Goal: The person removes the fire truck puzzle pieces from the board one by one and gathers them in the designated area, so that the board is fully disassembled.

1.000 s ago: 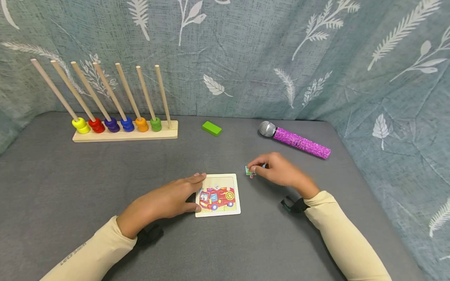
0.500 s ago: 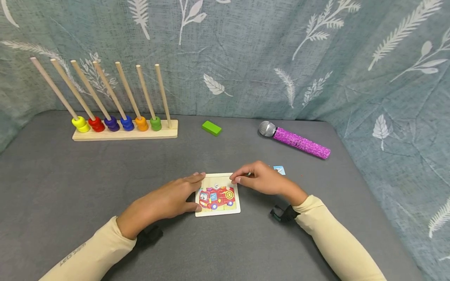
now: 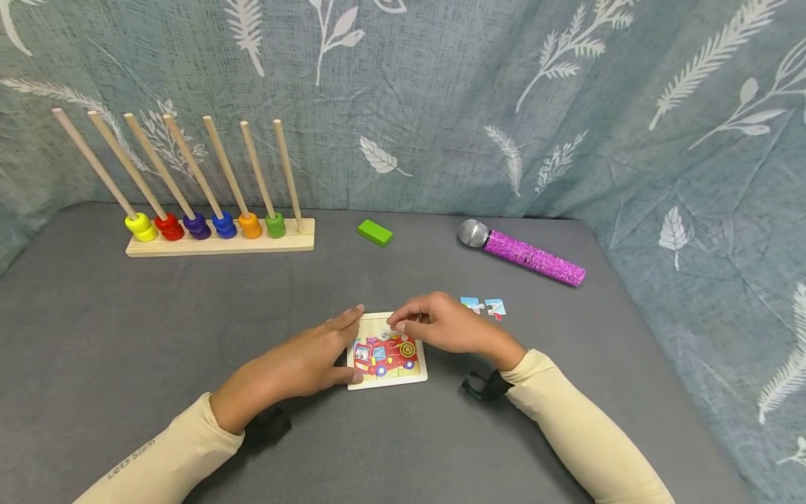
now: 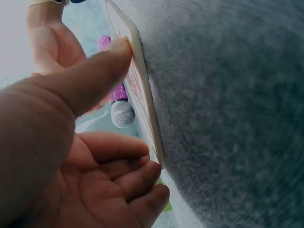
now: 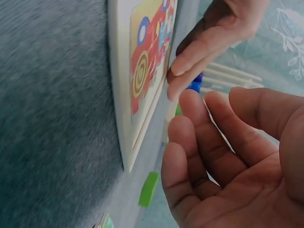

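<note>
A small wooden jigsaw board (image 3: 406, 379) lies on the grey table, showing a red truck in its lower part and bare wood along the top. My left hand (image 3: 301, 364) rests along its left side, thumb on the near corner and straight fingers at the far corner. Above the board's upper right hovers my right hand (image 3: 450, 325), thumb and fingers loosely bent; no piece shows at its fingertips in the right wrist view. A whitish bit of the puzzle (image 3: 383, 336) lies just below those fingertips. Two loose jigsaw pieces (image 3: 495, 307) lie beyond the right hand.
A wooden peg stand (image 3: 217, 245) with coloured beads is at the back left. Farther right lie a green block (image 3: 375, 232) and a glittery purple microphone (image 3: 534, 258). A leaf-patterned cloth (image 3: 428, 105) hangs behind the table.
My right hand has moved left from the loose pieces to over the board, uncovering two of the pieces. My left hand has stayed on the board's left side.
</note>
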Demonstrator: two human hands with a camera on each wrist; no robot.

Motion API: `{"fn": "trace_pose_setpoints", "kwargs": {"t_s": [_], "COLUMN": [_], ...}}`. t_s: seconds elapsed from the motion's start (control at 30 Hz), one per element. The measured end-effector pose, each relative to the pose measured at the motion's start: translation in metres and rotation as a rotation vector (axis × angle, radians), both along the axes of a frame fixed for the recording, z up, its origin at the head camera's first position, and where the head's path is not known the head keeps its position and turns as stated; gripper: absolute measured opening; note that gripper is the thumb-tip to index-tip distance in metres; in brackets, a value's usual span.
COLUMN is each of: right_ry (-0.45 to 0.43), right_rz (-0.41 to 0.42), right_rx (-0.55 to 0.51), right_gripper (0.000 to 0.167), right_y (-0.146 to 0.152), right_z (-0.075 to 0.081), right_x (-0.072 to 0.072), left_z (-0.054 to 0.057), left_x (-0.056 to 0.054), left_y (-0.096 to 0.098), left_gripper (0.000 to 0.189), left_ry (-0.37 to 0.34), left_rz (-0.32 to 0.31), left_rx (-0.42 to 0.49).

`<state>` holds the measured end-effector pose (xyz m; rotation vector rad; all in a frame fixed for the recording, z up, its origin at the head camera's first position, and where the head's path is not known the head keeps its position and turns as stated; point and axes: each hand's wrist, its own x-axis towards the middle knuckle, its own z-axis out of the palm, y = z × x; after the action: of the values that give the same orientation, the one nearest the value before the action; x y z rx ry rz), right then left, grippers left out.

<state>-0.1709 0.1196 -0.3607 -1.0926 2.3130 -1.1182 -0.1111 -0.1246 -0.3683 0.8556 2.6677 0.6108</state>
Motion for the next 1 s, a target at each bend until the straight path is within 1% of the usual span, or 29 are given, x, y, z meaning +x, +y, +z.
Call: {"fn": "trace_pose_setpoints", "kwargs": {"t_s": [0.1,0.2,0.27,0.43,0.63,0.83,1.0], "right_ry": [-0.009,-0.038,-0.047,-0.039,-0.039,-0.039,-0.033], "right_rz": [0.003,0.022,0.032,0.045,0.049,0.047,0.067], "right_rx": [-0.004,0.006,0.016,0.019,0.017,0.050,0.067], "right_gripper": [0.021,0.022,0.021,0.020,0.019,0.020,0.020], "right_y": [-0.004,-0.009,-0.011,-0.017,-0.020,-0.020,-0.025], "right_z": [-0.002,-0.003,-0.004,-0.010,-0.012,-0.011,-0.013], "right_x": [0.000,0.001,0.001,-0.001,-0.004,-0.005,-0.006], "left_z": [0.000,0.000,0.000,0.002,0.003,0.004,0.003], "left_x": [0.000,0.000,-0.001,-0.004,-0.007,-0.009,-0.008], "left_y": [0.001,0.000,0.000,-0.002,0.000,0.001,-0.001], "left_gripper": [0.080,0.078,0.075,0.069,0.072,0.072,0.073], "left_ry": [-0.001,-0.001,0.013,0.041,0.016,-0.007,-0.029], "left_rz": [-0.005,-0.014,-0.019,-0.020,-0.012,-0.014,0.009], "left_rx": [0.006,0.014,0.020,0.015,0.025,0.022,0.014]}}
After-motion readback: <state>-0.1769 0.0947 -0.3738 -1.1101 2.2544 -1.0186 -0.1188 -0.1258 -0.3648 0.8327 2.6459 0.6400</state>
